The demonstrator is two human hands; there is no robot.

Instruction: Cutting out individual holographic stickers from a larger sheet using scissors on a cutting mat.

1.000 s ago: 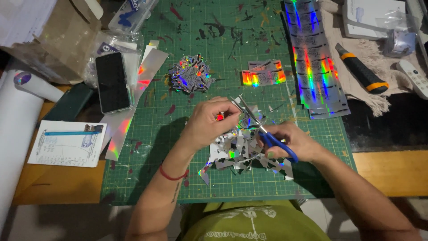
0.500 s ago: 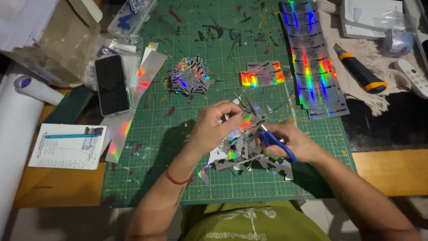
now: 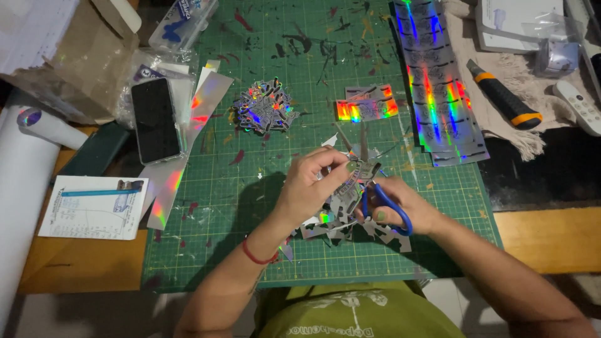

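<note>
Green cutting mat [image 3: 250, 238], bare room lower left of frame, my left hand [image 3: 310, 188] pinching holographic sticker piece [image 3: 350, 184] at centre, my right hand [image 3: 400, 203] closed through blue-handled scissors [image 3: 375, 188], blades parted, offcuts [image 3: 338, 228] beneath

A single head-worn camera is looking steeply down from close above at the paint-flecked green cutting mat [image 3: 263, 250], filling the frame's centre, the wearer's torso at bottom.
</note>
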